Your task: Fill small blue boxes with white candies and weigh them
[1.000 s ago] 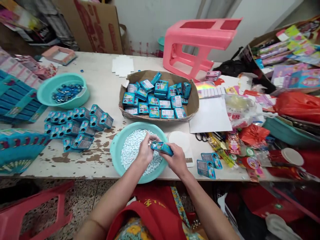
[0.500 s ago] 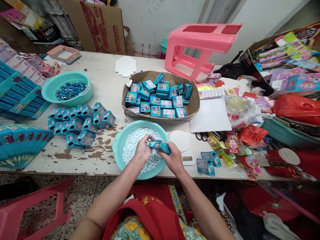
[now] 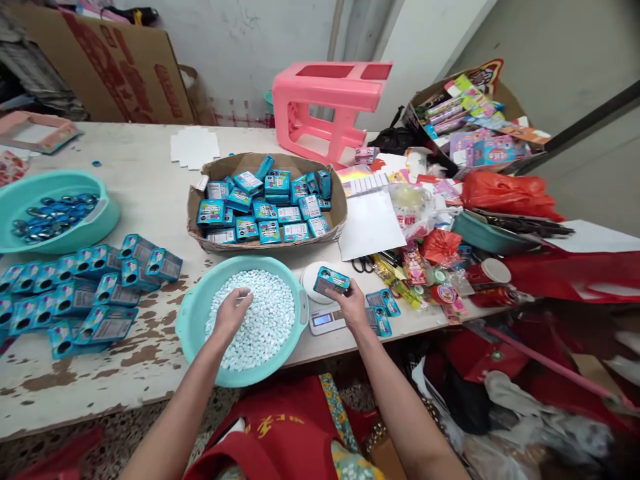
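My right hand [image 3: 351, 305] grips a small blue candy box [image 3: 331, 280], tilted over the round white plate of a digital scale [image 3: 313, 280]. Its display is lit. Loosely curled, my left hand [image 3: 233, 312] hovers over the near-left part of a turquoise basin [image 3: 187, 320] full of small white candies [image 3: 265, 320]. Its thumb and fingertips lie close together; whether candies are inside is hidden. Beyond the basin stands a cut-down cardboard box [image 3: 265, 245] heaped with blue candy boxes [image 3: 277, 183]. Two more blue boxes [image 3: 383, 303], looking flat, lie right of the scale.
Rows of blue boxes [image 3: 80, 287] stand at the left, near a turquoise bowl [image 3: 95, 230] of shiny blue pieces. A pink stool [image 3: 325, 100] lies on the table behind. Scissors [image 3: 363, 265], wrappers, bags and a red plastic bag [image 3: 505, 197] crowd the right side.
My hands have separated. The right hand has carried the candy box from above the basin to over the scale, whose display is now lit. The view has turned right.
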Demonstrator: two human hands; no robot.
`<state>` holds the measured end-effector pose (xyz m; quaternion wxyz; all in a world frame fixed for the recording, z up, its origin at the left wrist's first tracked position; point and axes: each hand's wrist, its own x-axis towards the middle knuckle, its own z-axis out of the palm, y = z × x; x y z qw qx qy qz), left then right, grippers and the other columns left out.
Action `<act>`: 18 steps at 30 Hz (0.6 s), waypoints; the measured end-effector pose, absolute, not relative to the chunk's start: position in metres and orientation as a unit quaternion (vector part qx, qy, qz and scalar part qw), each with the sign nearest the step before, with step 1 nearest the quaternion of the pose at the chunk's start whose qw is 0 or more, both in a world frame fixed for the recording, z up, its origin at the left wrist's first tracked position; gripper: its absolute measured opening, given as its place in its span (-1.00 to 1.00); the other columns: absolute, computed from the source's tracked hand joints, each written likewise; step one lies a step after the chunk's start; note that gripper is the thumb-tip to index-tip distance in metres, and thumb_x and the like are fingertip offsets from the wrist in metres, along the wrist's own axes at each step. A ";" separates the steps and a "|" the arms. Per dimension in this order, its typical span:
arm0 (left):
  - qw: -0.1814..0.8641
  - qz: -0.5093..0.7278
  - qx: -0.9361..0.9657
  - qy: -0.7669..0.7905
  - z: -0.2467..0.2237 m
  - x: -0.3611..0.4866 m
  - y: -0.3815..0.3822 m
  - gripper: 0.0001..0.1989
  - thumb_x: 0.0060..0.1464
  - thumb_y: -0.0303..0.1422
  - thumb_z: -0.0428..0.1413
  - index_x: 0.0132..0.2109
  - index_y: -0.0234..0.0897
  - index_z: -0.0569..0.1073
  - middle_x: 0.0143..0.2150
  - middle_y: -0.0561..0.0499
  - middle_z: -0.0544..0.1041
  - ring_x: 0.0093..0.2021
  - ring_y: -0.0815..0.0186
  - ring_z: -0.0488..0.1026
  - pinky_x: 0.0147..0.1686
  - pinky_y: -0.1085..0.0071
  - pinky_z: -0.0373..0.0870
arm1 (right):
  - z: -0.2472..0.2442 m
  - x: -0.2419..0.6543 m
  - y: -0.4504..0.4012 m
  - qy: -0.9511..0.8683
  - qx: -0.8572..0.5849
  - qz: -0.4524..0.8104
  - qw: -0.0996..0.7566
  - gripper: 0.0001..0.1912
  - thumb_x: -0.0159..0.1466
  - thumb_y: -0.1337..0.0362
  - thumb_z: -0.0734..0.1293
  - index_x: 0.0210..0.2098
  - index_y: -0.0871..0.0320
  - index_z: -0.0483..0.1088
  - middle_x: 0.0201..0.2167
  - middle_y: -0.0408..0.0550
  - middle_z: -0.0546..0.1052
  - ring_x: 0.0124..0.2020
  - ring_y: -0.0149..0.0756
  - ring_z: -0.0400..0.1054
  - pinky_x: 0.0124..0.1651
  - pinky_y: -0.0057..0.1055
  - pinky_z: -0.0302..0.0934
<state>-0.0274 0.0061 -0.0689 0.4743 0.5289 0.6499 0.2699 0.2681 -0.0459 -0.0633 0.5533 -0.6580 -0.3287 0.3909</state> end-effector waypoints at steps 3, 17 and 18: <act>0.460 0.254 0.548 0.651 -0.072 -0.020 0.005 -0.58 -0.01 -0.05 0.07 -0.11 -0.24 0.47 -0.02 -0.12 0.49 -0.04 0.09 0.42 -0.08 0.24 0.35 | -0.087 0.276 -0.031 -0.337 -0.669 0.380 0.543 -0.55 -0.12 0.14 0.49 -0.27 0.16 0.38 -0.33 -0.09 0.52 -0.27 -0.20 0.39 -0.15 -0.26 0.29; 0.358 0.176 0.667 0.629 -0.053 0.004 0.034 -0.68 0.04 -0.10 -0.01 -0.33 -0.24 0.47 -0.19 -0.06 0.51 -0.13 0.13 0.42 -0.08 0.25 0.30 | -0.046 0.332 -0.142 -0.314 -0.791 0.131 0.509 -0.58 0.12 0.07 0.37 -0.09 0.14 0.40 -0.05 0.04 0.43 -0.01 -0.17 0.32 0.05 -0.14 0.23; 0.363 0.184 0.678 0.613 -0.048 0.010 0.036 -0.69 0.05 -0.11 0.00 -0.30 -0.23 0.48 -0.18 -0.06 0.50 -0.13 0.14 0.42 -0.10 0.27 0.32 | -0.048 0.336 -0.154 -0.307 -0.804 0.113 0.497 -0.59 0.12 0.06 0.37 -0.11 0.14 0.41 -0.05 0.05 0.42 0.00 -0.16 0.32 0.04 -0.15 0.24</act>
